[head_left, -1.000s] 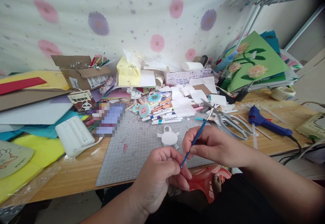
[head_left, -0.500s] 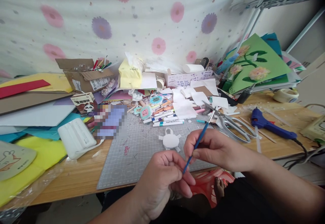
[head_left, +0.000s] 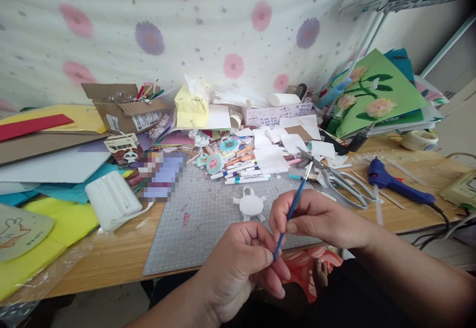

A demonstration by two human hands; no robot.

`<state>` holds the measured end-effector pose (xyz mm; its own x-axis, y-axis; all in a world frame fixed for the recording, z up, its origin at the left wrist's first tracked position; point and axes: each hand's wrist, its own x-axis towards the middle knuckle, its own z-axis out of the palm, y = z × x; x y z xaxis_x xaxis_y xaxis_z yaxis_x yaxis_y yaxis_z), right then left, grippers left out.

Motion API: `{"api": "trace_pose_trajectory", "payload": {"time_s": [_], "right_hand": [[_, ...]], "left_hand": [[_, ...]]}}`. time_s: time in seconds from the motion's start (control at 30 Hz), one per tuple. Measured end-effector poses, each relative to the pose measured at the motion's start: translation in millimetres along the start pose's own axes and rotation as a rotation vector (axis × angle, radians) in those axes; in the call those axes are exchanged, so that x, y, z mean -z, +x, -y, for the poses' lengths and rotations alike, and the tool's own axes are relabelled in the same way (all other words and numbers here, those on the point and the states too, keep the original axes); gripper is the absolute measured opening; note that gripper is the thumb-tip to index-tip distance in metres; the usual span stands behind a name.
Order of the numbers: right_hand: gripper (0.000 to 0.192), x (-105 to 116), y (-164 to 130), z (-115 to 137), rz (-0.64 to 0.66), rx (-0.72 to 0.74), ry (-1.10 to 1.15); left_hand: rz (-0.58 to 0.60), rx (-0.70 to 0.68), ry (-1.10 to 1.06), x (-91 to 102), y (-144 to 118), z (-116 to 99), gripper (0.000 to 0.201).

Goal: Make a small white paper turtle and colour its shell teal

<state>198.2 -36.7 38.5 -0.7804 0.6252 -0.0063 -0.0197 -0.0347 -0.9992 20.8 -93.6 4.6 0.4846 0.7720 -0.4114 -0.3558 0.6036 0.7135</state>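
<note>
- the thin blue brush [head_left: 293,204] slants from upper right down to lower left, over the near edge of the grey cutting mat [head_left: 193,234]; its lower tip meets the fingertips of the left hand, its upper end points toward the scissors
- the right hand [head_left: 316,216] has its fingers closed around the middle of the brush shaft, thumb on the near side
- the left hand [head_left: 241,263] is curled, thumb and forefinger pinched together right at the brush tip; whether anything small sits between them cannot be told
- just beyond both hands a white paper cutout [head_left: 250,204] with small tabs lies flat on the mat, clear of the hands
- behind the cutout a row of marker pens [head_left: 245,175] lies across the mat; round paper stickers [head_left: 219,157] sit just behind them
- large scissors [head_left: 336,179] lie on the worktop [head_left: 107,256] to the right of the mat; a blue glue gun [head_left: 396,184] lies further right, with a roll of tape [head_left: 418,139] behind it
- to the left a white plastic case [head_left: 111,199] rests at the mat's edge on yellow and blue sheets; an open cardboard box [head_left: 126,107] and a yellow tissue pack [head_left: 191,105] stand at the back
- a green card with paper flowers [head_left: 375,95] leans at the back right
</note>
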Motion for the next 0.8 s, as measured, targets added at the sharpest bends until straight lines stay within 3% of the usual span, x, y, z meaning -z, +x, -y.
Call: {"api": "trace_pose_trajectory", "payload": {"time_s": [0.43, 0.63, 0.8], "right_hand": [[0.010, 1.8, -2.8, -4.6, 0.055, 0.099, 0.076], [0.013, 2.1, -3.1, 0.5, 0.058, 0.119, 0.031], [0.011, 4.4, -4.6, 1.7, 0.031, 0.122, 0.006]], "left_hand": [[0.047, 0.024, -0.063, -1.5, -0.4, 2.2, 0.010], [0.142, 0.063, -0.126, 4.3, 4.0, 3.1, 0.007], [0.188, 0.069, -0.076, 3.5, 3.0, 3.5, 0.019]]}}
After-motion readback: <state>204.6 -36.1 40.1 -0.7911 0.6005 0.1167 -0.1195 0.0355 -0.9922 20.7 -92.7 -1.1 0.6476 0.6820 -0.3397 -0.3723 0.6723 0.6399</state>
